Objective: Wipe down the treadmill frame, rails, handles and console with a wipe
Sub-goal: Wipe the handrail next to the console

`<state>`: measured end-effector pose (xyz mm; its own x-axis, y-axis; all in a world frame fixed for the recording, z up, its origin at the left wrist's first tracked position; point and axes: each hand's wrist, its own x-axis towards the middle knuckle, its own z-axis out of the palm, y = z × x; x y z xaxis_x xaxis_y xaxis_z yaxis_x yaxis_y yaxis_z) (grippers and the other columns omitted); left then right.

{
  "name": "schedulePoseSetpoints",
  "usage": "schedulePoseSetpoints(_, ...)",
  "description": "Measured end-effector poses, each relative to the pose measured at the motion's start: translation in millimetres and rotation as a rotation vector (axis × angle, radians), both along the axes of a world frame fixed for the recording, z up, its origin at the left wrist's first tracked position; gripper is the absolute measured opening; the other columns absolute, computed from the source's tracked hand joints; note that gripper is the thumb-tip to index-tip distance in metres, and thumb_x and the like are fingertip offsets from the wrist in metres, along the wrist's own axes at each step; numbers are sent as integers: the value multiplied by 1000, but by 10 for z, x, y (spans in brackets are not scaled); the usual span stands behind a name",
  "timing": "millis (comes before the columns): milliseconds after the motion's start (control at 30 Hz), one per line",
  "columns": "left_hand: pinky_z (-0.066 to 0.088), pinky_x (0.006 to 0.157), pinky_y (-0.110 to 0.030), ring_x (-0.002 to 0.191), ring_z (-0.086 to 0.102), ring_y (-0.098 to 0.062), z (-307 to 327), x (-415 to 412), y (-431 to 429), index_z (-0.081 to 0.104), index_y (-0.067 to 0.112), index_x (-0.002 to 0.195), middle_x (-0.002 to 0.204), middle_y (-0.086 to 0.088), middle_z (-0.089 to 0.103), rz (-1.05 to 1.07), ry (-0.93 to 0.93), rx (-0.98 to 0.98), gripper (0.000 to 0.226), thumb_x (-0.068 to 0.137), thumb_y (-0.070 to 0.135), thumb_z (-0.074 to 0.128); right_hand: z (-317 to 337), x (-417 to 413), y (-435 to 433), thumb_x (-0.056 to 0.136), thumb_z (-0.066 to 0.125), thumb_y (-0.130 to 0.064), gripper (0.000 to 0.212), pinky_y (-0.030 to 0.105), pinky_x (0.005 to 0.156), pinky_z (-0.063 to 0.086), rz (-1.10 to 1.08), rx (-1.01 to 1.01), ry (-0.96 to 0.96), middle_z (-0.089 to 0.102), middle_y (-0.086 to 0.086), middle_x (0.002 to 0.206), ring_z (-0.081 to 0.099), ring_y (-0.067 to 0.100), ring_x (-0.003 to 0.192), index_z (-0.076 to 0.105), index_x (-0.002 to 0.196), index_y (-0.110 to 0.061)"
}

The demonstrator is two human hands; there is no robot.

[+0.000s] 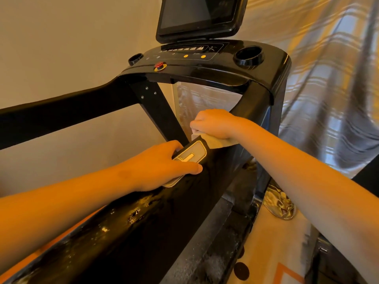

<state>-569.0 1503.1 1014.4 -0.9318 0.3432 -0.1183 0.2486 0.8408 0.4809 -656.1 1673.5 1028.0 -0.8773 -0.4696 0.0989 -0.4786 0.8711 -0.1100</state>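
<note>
Nearest me, the black handrail (143, 232) runs lengthwise from lower left up toward the console (205, 60), whose screen (196, 15) is cut off at the top. I see the left hand (162, 167) wrapped round the rail at the sensor plate (190, 153). The right hand (215, 124), its fingers curled, clamps the wipe (217, 143) onto the rail just beyond, hiding most of it.

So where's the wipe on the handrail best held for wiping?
Probably take the wipe from above, palm down over its middle, fingers curled round the edge of the handrail, as the right hand does. It lies draped on a sloping, rounded rail, so a top grip pins it. The left hand grips the rail lower down.
</note>
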Motion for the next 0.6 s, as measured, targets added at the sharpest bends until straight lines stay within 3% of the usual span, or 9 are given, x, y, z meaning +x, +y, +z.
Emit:
schedulePoseSetpoints(100, 43, 68, -14, 84, 54, -4, 4, -5, 13, 42, 35, 108, 95, 17, 53, -2, 8, -7, 39, 83, 61, 57, -291, 106, 85, 98, 51, -32, 30, 27, 79, 43, 95, 210, 283, 59, 9, 116, 56, 25, 109, 56, 119, -13)
schedulePoseSetpoints(133, 43, 67, -14, 84, 54, -5, 9, -9, 21, 42, 35, 108, 95, 16, 54, -6, 7, -11, 39, 83, 60, 57, -450, 153, 102, 96, 55, -30, 32, 32, 89, 46, 164, 161, 409, 61, 9, 119, 58, 26, 111, 59, 122, -12)
schedulePoseSetpoints(200, 43, 69, -15, 84, 55, -5, 6, -21, 30, 42, 36, 106, 96, 16, 55, -13, -1, -15, 37, 82, 60, 58, -670, 178, 127, 93, 56, -23, 26, 41, 102, 43, 244, -203, 450, 67, 10, 114, 62, 26, 109, 68, 114, -13)
schedulePoseSetpoints(233, 44, 70, -16, 85, 55, -6, 2, -29, 30, 43, 36, 105, 97, 15, 55, -14, -4, -14, 36, 82, 60, 58, -727, 117, 169, 96, 52, -23, 25, 37, 105, 39, 294, -317, 481, 69, 9, 111, 62, 21, 108, 70, 110, -14)
schedulePoseSetpoints(300, 45, 72, -17, 85, 55, -6, 1, -43, 18, 43, 36, 102, 97, 13, 56, -17, -11, -13, 34, 82, 59, 58, -689, 23, 217, 100, 37, -32, 37, 25, 104, 31, 266, -333, 456, 71, 3, 104, 60, 12, 103, 72, 104, -20)
schedulePoseSetpoints(400, 44, 69, -15, 85, 54, -6, 18, -30, 28, 43, 37, 101, 96, 14, 54, -16, -19, -5, 33, 82, 58, 58, -493, -33, 304, 98, 23, -36, 54, 23, 111, 20, 163, -315, 340, 72, 3, 107, 60, 15, 110, 75, 101, -20)
schedulePoseSetpoints(500, 41, 68, -14, 85, 51, -5, 20, -20, 33, 41, 35, 104, 94, 17, 50, -3, -29, 4, 35, 82, 58, 58, -449, -283, 556, 92, 30, -19, 47, 29, 112, 15, 122, -213, 356, 65, 15, 122, 49, 31, 125, 72, 110, -8)
schedulePoseSetpoints(600, 40, 67, -13, 85, 50, -5, 6, -21, 32, 40, 34, 109, 93, 19, 48, 4, -40, 4, 39, 82, 58, 57, -413, -552, 804, 99, 37, -5, 35, 38, 117, 7, 97, -105, 351, 56, 11, 136, 34, 29, 140, 69, 113, -11)
